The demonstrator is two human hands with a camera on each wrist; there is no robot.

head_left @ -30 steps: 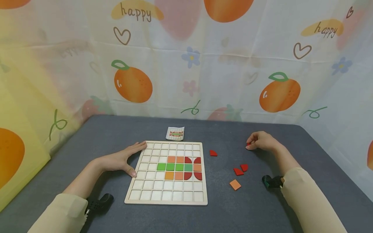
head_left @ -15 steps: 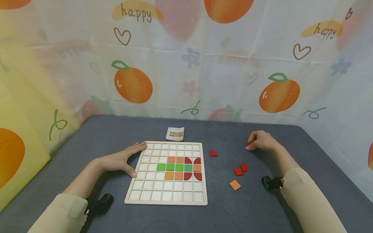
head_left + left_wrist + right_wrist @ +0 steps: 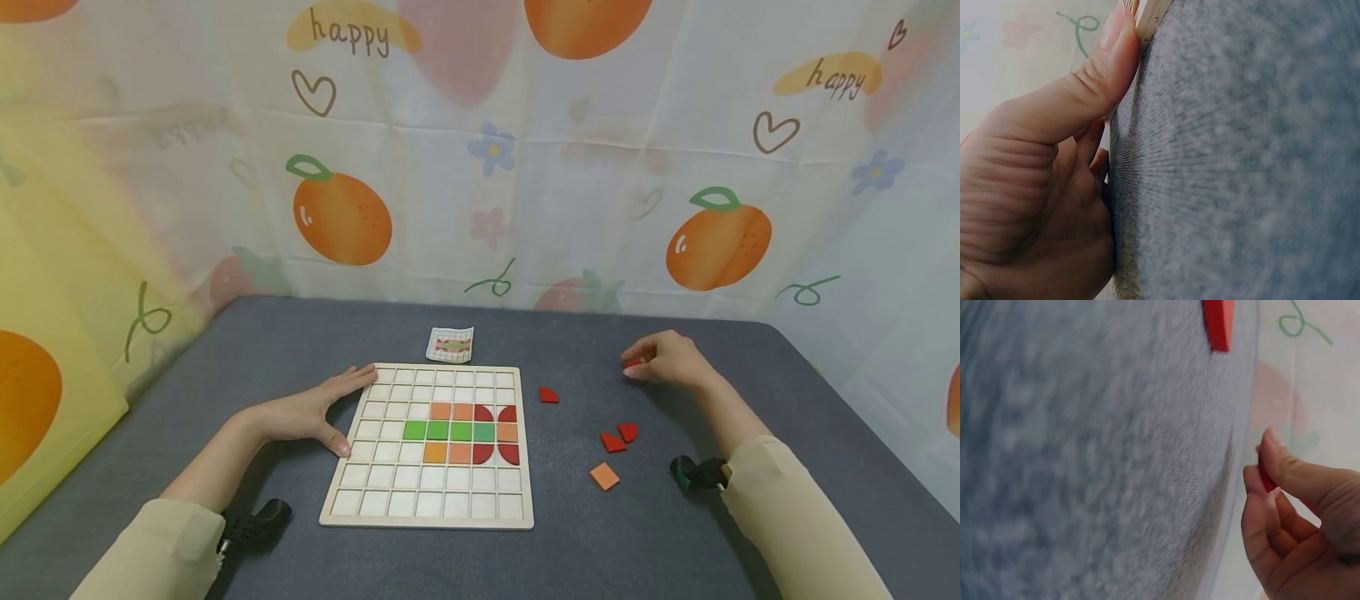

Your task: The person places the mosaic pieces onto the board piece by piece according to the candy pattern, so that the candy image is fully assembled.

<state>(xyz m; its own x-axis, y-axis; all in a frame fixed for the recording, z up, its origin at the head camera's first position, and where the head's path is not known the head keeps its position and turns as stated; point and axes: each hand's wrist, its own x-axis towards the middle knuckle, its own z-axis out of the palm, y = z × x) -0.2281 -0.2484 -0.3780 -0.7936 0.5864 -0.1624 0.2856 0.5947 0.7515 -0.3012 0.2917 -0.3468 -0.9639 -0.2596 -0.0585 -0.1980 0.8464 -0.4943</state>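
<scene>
My right hand [image 3: 667,360] pinches a small red tile [image 3: 1266,475] between thumb and fingertips, over the right side of the table. Its full outline is covered by the fingers. My left hand [image 3: 300,414] rests at the left edge of a pale wooden grid board [image 3: 427,526], fingers spread toward its far corner and thumb [image 3: 1113,56] against its side. On the board lie green, orange and salmon square tiles with dark red quarter-round ones, grouped in three rows toward the right.
Right of the board lie a red quarter-round tile [image 3: 549,395], two more red tiles [image 3: 612,442] close together, and an orange square tile [image 3: 604,477]. A small pattern card [image 3: 450,344] lies behind the board. A printed curtain [image 3: 480,183] hangs at the table's far edge.
My right hand has shifted slightly left and lifted a little with the red tile in its fingers. The left hand and the board have stayed put.
</scene>
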